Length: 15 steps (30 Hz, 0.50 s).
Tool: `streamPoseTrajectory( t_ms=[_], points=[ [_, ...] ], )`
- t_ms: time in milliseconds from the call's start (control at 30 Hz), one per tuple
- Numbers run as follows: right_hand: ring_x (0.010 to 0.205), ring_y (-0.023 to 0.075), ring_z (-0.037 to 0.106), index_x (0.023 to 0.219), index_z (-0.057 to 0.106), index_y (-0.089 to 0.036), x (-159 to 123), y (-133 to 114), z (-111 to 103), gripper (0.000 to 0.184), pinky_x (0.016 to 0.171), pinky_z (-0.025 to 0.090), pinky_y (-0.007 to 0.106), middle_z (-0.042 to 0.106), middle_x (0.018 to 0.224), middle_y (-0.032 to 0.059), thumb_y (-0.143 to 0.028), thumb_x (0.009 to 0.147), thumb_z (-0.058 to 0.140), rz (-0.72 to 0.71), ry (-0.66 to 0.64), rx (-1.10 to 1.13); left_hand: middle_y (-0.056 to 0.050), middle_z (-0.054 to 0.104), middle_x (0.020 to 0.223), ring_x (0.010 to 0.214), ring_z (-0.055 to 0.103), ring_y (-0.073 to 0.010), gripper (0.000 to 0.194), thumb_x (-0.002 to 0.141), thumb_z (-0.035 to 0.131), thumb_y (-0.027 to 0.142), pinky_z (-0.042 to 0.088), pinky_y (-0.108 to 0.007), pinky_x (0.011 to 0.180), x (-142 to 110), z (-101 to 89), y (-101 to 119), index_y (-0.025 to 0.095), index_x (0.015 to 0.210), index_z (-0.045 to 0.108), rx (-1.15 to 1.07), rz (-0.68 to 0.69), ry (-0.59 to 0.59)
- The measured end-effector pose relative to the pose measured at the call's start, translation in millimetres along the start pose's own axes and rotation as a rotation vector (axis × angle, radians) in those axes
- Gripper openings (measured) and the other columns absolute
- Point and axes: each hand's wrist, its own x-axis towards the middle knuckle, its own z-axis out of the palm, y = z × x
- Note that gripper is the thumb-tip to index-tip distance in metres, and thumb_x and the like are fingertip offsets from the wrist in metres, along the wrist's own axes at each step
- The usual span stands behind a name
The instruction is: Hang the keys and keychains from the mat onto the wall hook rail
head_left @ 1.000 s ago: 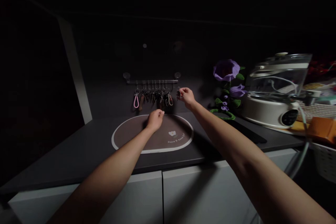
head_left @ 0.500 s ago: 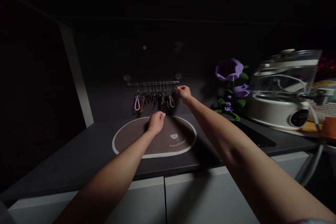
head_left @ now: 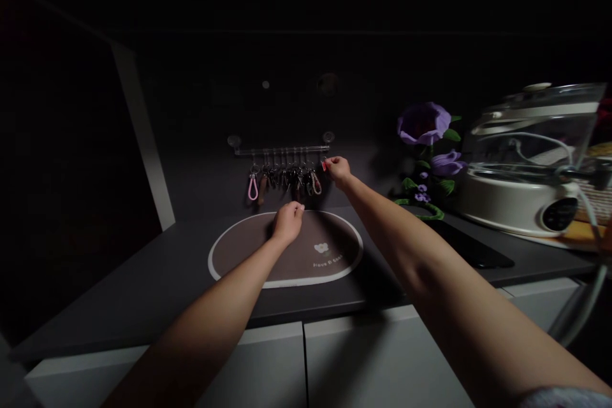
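A clear rail [head_left: 282,151] is fixed to the dark wall, with several bunches of keys [head_left: 291,177] hanging from its hooks. At its left end hangs a pink strap loop [head_left: 253,187]; beside it is a brown fob [head_left: 262,190]. My right hand [head_left: 339,169] is closed in a pinch at the rail's right end, on a small red tag [head_left: 325,166] hanging near the last hook. Whether the tag's ring is on the hook is too small to tell. My left hand [head_left: 288,222] hovers below the keys, over the mat, fingers curled together; what they hold, if anything, is hidden.
An oval brown mat [head_left: 248,255] with a white rim lies on the dark counter [head_left: 157,293]. To the right stand purple artificial flowers [head_left: 425,124], a black flat panel [head_left: 478,252] and a white appliance with a clear cover [head_left: 507,204]. White cabinet fronts [head_left: 363,357] are below.
The view has shifted slightly, so the scene sits a little further right. Both hands keep nearly the same places, the right one still pinching the red tag at the rail's end.
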Motion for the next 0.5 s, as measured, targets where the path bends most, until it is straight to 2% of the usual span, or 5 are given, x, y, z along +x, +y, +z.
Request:
streamPoseTrajectory(
  t_ms=[333,500],
  points=[
    [0.047,0.0063,0.041,0.066,0.053,-0.015,-2.5,9.0,-2.8,0.016,0.051,0.037,0.019,0.05,0.047,-0.0038,-0.028,0.071,0.059,-0.015,0.012,0.044,-0.005,0.061,0.072,0.067,0.052,-0.0135,0.019,0.082,0.044,0.023,0.035,-0.024,0.063,0.4,-1.9,-0.8,0.015,0.076,0.061,0.035,-0.005,0.013],
    [0.053,0.008,0.045,0.067,0.055,-0.015,-6.3,8.9,-6.2,0.012,0.056,0.039,0.02,0.053,0.052,-0.0027,-0.026,0.071,0.056,-0.051,0.033,-0.027,-0.005,0.062,0.072,0.069,0.053,-0.0144,0.021,0.082,0.043,0.023,0.036,-0.025,0.064,0.2,-3.4,-1.2,0.014,0.076,0.061,0.033,-0.004,0.017]
  ],
)
